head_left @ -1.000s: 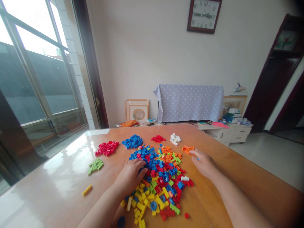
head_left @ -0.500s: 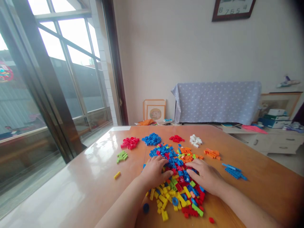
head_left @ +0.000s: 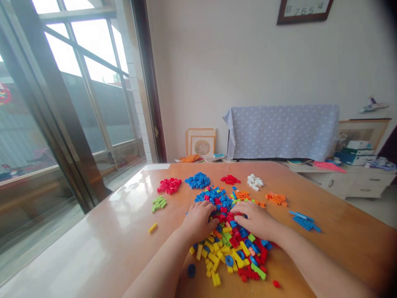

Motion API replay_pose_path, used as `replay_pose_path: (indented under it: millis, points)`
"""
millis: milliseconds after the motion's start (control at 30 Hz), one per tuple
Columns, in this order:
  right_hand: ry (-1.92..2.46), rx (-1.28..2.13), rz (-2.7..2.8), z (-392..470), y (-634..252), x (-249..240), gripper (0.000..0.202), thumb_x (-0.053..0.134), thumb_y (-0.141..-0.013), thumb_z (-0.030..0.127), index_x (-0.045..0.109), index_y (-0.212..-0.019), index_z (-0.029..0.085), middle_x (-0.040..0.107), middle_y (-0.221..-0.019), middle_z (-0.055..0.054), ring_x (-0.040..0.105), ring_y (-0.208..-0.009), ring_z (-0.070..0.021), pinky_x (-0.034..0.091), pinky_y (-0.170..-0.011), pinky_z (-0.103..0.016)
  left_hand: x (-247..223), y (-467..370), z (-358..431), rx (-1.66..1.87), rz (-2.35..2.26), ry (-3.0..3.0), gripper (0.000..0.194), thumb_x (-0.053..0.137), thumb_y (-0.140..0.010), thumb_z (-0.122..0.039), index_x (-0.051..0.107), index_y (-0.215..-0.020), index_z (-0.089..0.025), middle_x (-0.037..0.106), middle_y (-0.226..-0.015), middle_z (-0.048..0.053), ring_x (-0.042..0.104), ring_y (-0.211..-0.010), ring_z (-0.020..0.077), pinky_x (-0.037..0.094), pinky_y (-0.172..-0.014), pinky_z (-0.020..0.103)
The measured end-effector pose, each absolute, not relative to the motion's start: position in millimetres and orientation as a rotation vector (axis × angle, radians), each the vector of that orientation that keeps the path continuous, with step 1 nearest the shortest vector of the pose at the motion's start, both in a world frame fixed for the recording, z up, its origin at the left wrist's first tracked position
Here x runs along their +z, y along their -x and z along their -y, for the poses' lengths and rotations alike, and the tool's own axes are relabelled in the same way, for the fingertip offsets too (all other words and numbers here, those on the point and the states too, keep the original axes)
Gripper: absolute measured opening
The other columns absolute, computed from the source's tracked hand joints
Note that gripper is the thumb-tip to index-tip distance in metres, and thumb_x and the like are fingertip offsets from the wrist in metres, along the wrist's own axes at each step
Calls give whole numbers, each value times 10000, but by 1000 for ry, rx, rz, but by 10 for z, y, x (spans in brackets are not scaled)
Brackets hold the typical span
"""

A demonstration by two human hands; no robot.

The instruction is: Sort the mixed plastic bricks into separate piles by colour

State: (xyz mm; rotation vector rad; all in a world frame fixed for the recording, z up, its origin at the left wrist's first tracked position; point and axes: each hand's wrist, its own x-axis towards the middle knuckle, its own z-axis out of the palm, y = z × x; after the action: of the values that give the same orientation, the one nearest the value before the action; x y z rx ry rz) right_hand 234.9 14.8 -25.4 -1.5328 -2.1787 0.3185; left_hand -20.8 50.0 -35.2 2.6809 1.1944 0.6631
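A large mixed pile of toy bricks lies in the middle of the table, with yellow bricks (head_left: 214, 258) at its near side and blue ones (head_left: 214, 198) at its far side. My left hand (head_left: 200, 219) rests on the pile's left edge, fingers spread and curved over the bricks. On the right side of the pile my right hand (head_left: 254, 217) touches bricks, its fingers apart and pointing left. Neither hand visibly grips a brick; bricks under the palms are hidden.
Around the pile lie small heaps: pink-red (head_left: 169, 186), green (head_left: 159, 203), blue (head_left: 197, 181), red (head_left: 230, 179), white (head_left: 254, 182), orange (head_left: 276, 199) and long blue pieces (head_left: 305, 221). A single yellow brick (head_left: 153, 228) lies left. The table (head_left: 108, 248) reaches toward a wall cabinet (head_left: 366, 180).
My right hand has moved left and slightly up over the pile, closer to my left hand. My left hand has shifted slightly left. Some bricks between them have shifted.
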Motion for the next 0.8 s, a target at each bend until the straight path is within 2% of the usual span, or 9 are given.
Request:
replay_pose_path:
  millis: [100,200,367,533,667,800]
  points:
    - [1650,396,1920,-278,-2599,-317,320,553,-893,341,764,-1128,289,752,-1185,-35,674,-1061,-244,512,-940,-356,-306,217,-498,636,-1234,-2665,272,671,-873,-368,672,-1124,-263,679,-1120,75,634,-1069,276,511,-952,398]
    - [1734,412,1715,-392,-2882,-437,316,550,-880,355,752,-1102,258,780,-1084,-32,700,-966,-230,526,-825,-307,-277,216,-494,621,-1260,-2655,245,649,-871,-323,667,-1107,-260,679,-1105,75,637,-1047,272,523,-909,383]
    - [1947,282,1598,-434,-3214,-615,227,532,-858,303,728,-958,246,775,-920,-19,683,-828,-193,469,-690,-260,-308,230,-549,665,-1261,-2639,205,578,-922,-303,666,-1102,-255,676,-1088,77,646,-1020,255,528,-882,365]
    - [2072,248,1588,-420,-3306,-699,116,568,-820,274,665,-769,238,703,-761,-5,628,-733,-181,378,-625,-260,-313,254,-604,710,-1269,-2624,199,525,-955,-270,672,-1088,-252,670,-1099,72,645,-1039,237,526,-911,350]
    - [2099,238,1635,-455,-3285,-714,76,603,-818,283,665,-823,239,670,-792,-1,596,-717,-163,322,-606,-256,-284,244,-593,734,-1279,-2636,212,513,-962,-264,682,-1089,-250,665,-1153,79,637,-1092,246,520,-968,369]
    - [2076,241,1695,-490,-3258,-705,148,622,-850,383,691,-905,264,667,-885,-9,599,-751,-165,328,-626,-257,-265,204,-564,766,-1228,-2647,226,515,-963,-261,691,-1105,-248,664,-1199,87,628,-1122,256,517,-996,390]
